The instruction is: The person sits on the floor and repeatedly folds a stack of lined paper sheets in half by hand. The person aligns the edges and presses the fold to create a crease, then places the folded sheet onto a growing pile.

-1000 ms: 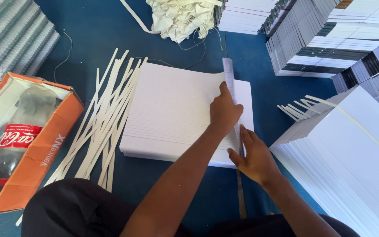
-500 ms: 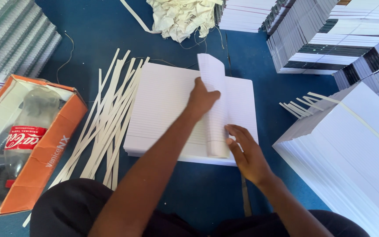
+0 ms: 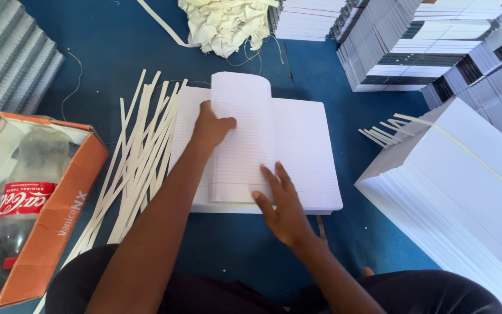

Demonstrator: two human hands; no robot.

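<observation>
The lower part of the view is filled by the person's arms and dark lap, which hide the near floor. A bottle (image 3: 15,192) lies inside an orange box (image 3: 59,221); glare on the box's clear front blurs it, and the box runs off the left and bottom edges. At upper left a grey ribbed stack (image 3: 7,64) is cut off, so its kind cannot be told. The book stacks (image 3: 413,46) at upper right and the paper stack (image 3: 466,192) at right also leave the view.

Everything sits on a blue cloth (image 3: 106,52), with a crumpled rag (image 3: 228,23) at the top and loose threads beside it.

The ruled sheets (image 3: 306,151) lie in the middle of the cloth as a flat pile. The left hand (image 3: 210,128) holds a bundle of leaves (image 3: 242,134), raised and curled over toward the left; the fingers are closed on its left edge, thumb on the lined face. The right hand (image 3: 283,206) lies flat, fingers spread wide, on the lower edge of the pile, touching the foot of the raised leaves.

White strips (image 3: 140,157) fan out just beside the pile's left edge, some touching it. More strips (image 3: 379,134) poke from the paper stack. Open cloth shows above the pile, and a narrow gap separates the pile's right edge from the paper stack.
</observation>
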